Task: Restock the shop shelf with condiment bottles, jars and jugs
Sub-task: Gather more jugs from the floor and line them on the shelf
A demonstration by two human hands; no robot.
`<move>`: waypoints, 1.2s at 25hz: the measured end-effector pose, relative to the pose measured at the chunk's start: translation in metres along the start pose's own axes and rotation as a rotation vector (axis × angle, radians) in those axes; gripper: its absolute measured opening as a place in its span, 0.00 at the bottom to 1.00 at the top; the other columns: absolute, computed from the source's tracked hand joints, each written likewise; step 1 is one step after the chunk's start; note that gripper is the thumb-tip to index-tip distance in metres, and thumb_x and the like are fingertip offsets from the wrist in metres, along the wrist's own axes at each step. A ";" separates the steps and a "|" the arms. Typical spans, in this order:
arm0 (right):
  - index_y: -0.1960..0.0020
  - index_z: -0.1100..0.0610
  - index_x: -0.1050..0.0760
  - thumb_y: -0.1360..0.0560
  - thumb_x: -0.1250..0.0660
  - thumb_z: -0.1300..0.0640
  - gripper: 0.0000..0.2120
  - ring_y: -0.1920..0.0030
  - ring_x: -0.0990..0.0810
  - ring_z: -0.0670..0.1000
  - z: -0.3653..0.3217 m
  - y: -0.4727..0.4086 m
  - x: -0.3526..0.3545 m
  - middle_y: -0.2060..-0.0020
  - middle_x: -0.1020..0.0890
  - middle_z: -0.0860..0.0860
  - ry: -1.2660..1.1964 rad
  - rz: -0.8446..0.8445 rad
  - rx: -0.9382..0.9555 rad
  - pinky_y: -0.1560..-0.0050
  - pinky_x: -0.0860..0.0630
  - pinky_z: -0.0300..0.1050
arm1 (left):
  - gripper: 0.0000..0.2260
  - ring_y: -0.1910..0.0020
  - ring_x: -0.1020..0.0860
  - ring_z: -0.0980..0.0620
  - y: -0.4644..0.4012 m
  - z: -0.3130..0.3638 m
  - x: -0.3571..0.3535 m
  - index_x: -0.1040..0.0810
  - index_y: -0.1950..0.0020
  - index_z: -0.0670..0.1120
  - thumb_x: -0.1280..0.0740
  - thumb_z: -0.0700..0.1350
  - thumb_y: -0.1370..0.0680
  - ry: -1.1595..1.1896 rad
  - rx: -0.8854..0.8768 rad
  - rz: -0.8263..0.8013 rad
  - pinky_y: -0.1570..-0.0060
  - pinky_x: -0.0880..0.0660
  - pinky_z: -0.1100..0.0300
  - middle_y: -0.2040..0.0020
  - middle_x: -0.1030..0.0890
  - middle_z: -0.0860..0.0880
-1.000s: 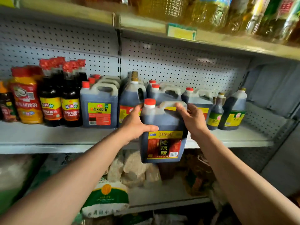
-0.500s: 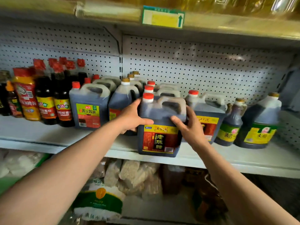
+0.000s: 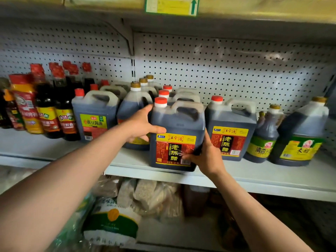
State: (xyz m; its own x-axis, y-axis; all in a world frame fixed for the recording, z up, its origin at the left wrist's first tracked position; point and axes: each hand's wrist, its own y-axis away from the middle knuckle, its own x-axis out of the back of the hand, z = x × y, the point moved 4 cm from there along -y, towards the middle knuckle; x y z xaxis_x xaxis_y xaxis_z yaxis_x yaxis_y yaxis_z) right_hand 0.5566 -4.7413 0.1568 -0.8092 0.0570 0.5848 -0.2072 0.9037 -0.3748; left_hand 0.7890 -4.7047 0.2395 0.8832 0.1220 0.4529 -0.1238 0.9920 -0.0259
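A dark vinegar jug (image 3: pixel 179 128) with a red cap and a red-and-yellow label stands on the white shelf (image 3: pixel 254 176), close to its front edge. My left hand (image 3: pixel 141 124) grips its upper left side, thumb across the front. My right hand (image 3: pixel 205 156) holds its lower right corner, fingers over the label. Two more red-capped jugs line up behind it. A matching vinegar jug (image 3: pixel 231 128) stands just to its right.
On the left stand a soy sauce jug (image 3: pixel 95 115), gold-capped jugs (image 3: pixel 135 110) and tall red-capped bottles (image 3: pixel 54 108). On the right are a small green-label bottle (image 3: pixel 263 135) and a large green-label jug (image 3: pixel 300 135). Sacks (image 3: pixel 112 220) lie on the lower shelf.
The jug went from hanging in front of the shelf edge to standing on the shelf. My right hand slid from the handle down to the jug's lower right corner.
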 end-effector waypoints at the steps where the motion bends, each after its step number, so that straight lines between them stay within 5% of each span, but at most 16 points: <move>1: 0.19 0.44 0.49 0.39 0.15 0.52 0.59 0.50 0.15 0.54 0.000 -0.003 -0.001 0.50 0.14 0.49 0.001 0.005 -0.008 0.51 0.20 0.44 | 0.46 0.40 0.25 0.49 -0.003 0.002 -0.001 0.48 0.21 0.56 0.23 0.40 0.30 0.005 -0.001 0.000 0.54 0.18 0.46 0.27 0.31 0.51; 6: 0.20 0.43 0.49 0.37 0.17 0.52 0.56 0.46 0.16 0.57 0.000 -0.012 -0.002 0.47 0.14 0.50 0.031 0.002 -0.036 0.46 0.19 0.52 | 0.44 0.38 0.23 0.46 -0.013 0.006 0.000 0.45 0.21 0.57 0.23 0.41 0.29 0.023 0.020 -0.023 0.49 0.19 0.43 0.28 0.29 0.52; 11: 0.20 0.45 0.49 0.35 0.18 0.49 0.54 0.48 0.16 0.59 -0.001 -0.001 -0.003 0.48 0.14 0.51 0.101 0.034 -0.059 0.52 0.21 0.48 | 0.45 0.35 0.27 0.46 -0.007 0.005 -0.001 0.46 0.21 0.56 0.22 0.46 0.30 -0.127 -0.055 0.059 0.42 0.22 0.46 0.29 0.31 0.54; 14: 0.18 0.49 0.59 0.35 0.18 0.51 0.61 0.33 0.24 0.59 -0.015 0.010 -0.003 0.29 0.26 0.55 0.173 0.096 0.016 0.45 0.22 0.51 | 0.48 0.29 0.31 0.42 0.002 0.007 0.001 0.47 0.20 0.56 0.21 0.54 0.32 -0.419 -0.123 0.250 0.38 0.30 0.52 0.26 0.31 0.46; 16: 0.18 0.55 0.61 0.37 0.17 0.51 0.65 0.20 0.45 0.56 -0.029 0.013 0.001 0.19 0.47 0.55 0.304 0.191 0.186 0.28 0.32 0.53 | 0.52 0.26 0.37 0.41 0.010 0.009 -0.002 0.51 0.20 0.56 0.20 0.54 0.34 -0.524 -0.230 0.362 0.34 0.32 0.49 0.23 0.37 0.42; 18: 0.19 0.59 0.61 0.40 0.17 0.45 0.67 0.19 0.57 0.54 -0.045 0.010 0.005 0.19 0.54 0.55 0.479 0.232 0.332 0.21 0.44 0.54 | 0.56 0.21 0.47 0.45 0.015 0.012 -0.008 0.55 0.19 0.53 0.19 0.52 0.36 -0.528 -0.396 0.400 0.26 0.40 0.47 0.19 0.47 0.45; 23: 0.19 0.59 0.60 0.39 0.24 0.33 0.66 0.19 0.61 0.52 -0.050 0.004 0.010 0.19 0.57 0.53 0.514 0.114 0.341 0.20 0.48 0.55 | 0.53 0.21 0.55 0.54 0.020 0.011 -0.019 0.49 0.19 0.50 0.21 0.56 0.35 -0.554 -0.562 0.314 0.23 0.49 0.47 0.19 0.57 0.51; 27: 0.19 0.57 0.64 0.40 0.21 0.34 0.70 0.20 0.63 0.52 -0.047 0.007 0.010 0.20 0.62 0.52 0.700 0.099 0.335 0.20 0.49 0.55 | 0.55 0.26 0.59 0.60 0.027 0.009 -0.018 0.53 0.19 0.54 0.20 0.55 0.36 -0.674 -0.514 0.249 0.23 0.51 0.47 0.21 0.65 0.54; 30: 0.18 0.56 0.61 0.35 0.21 0.41 0.63 0.19 0.60 0.53 -0.046 0.002 0.011 0.19 0.59 0.50 0.769 0.152 0.333 0.21 0.47 0.54 | 0.56 0.24 0.60 0.56 0.031 0.007 -0.021 0.54 0.19 0.55 0.20 0.56 0.36 -0.751 -0.497 0.227 0.23 0.52 0.49 0.23 0.71 0.55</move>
State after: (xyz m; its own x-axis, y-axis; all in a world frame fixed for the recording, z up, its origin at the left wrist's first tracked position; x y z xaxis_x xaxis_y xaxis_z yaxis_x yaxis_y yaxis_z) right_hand 0.5720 -4.7192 0.1955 -0.2672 0.5494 0.7917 -0.3745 0.6977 -0.6106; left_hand 0.7639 -4.6771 0.2355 0.3152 0.4335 0.8442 0.1038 0.8685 -0.4847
